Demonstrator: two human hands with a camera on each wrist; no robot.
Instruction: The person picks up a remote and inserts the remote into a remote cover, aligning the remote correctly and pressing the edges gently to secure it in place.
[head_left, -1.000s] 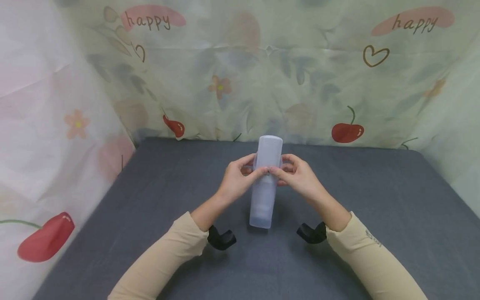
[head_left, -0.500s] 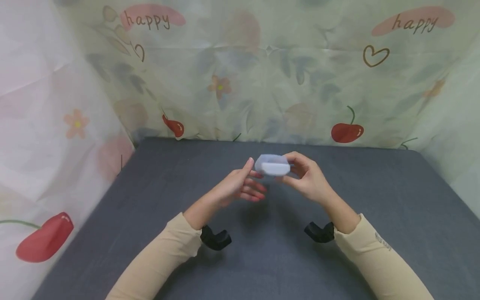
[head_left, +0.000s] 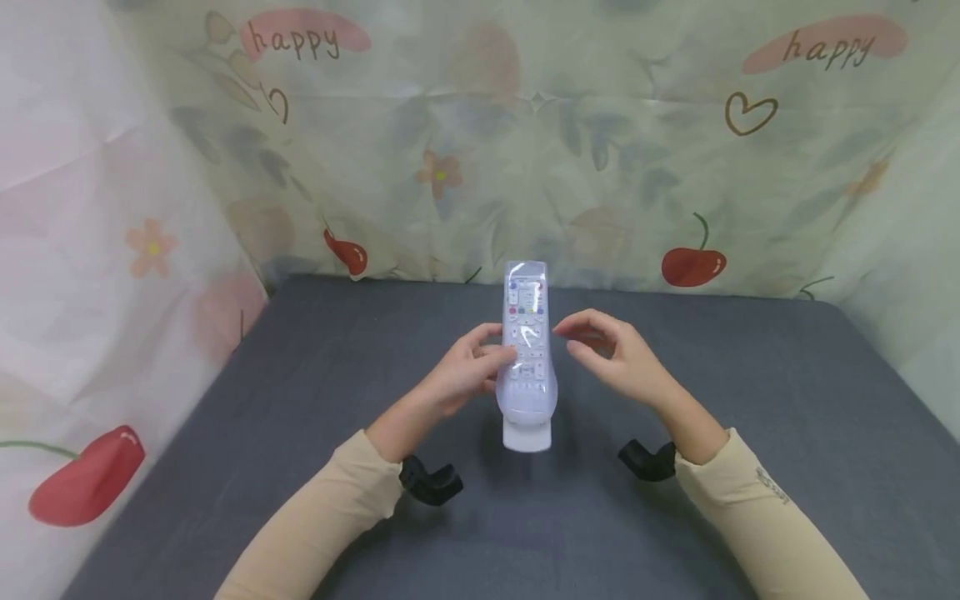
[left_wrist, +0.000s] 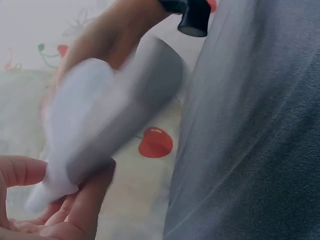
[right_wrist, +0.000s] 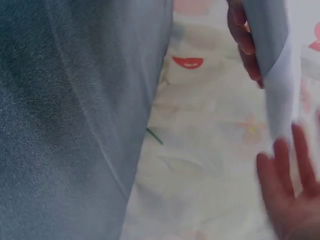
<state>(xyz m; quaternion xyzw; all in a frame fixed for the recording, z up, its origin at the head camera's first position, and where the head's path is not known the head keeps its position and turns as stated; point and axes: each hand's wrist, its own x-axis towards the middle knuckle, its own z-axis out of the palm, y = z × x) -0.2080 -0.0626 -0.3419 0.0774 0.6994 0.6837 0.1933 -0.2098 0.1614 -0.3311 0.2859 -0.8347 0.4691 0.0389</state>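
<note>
Holding the remote control (head_left: 527, 358) upright above the bench (head_left: 225, 433), my left hand (head_left: 461, 375) has its grip curled round the remote's left edge, with the thumb near the keys and the fingers behind. The left wrist view shows those fingers (left_wrist: 82, 200) tucked under the pale, blurred body of the remote (left_wrist: 105, 130), pinching it from below and behind. My right hand (head_left: 611, 358) hovers just beside the remote on its right, grip spread and loose, fingers bent a little and apart from the casing; from the right wrist view the fingertips (right_wrist: 282, 165) sit very near the remote's edge (right_wrist: 280, 75), and I cannot tell whether one of them brushes it.

The remote is white, wrapped in a clear, glossy sleeve, its keypad facing me, with small coloured keys near the top and rows of pale keys lower down. Its lower end hangs over the middle of the bench, not resting on it, and its top end reaches up before the backdrop.

Both my arms wear beige sleeves (head_left: 322, 517), each with a black camera mount (head_left: 429, 482) at the wrist. The bench has a dark grey cloth surface. Behind and to the left hangs a pale printed curtain (head_left: 450, 125) with cherries, flowers, a heart outline and the word "happy".
</note>
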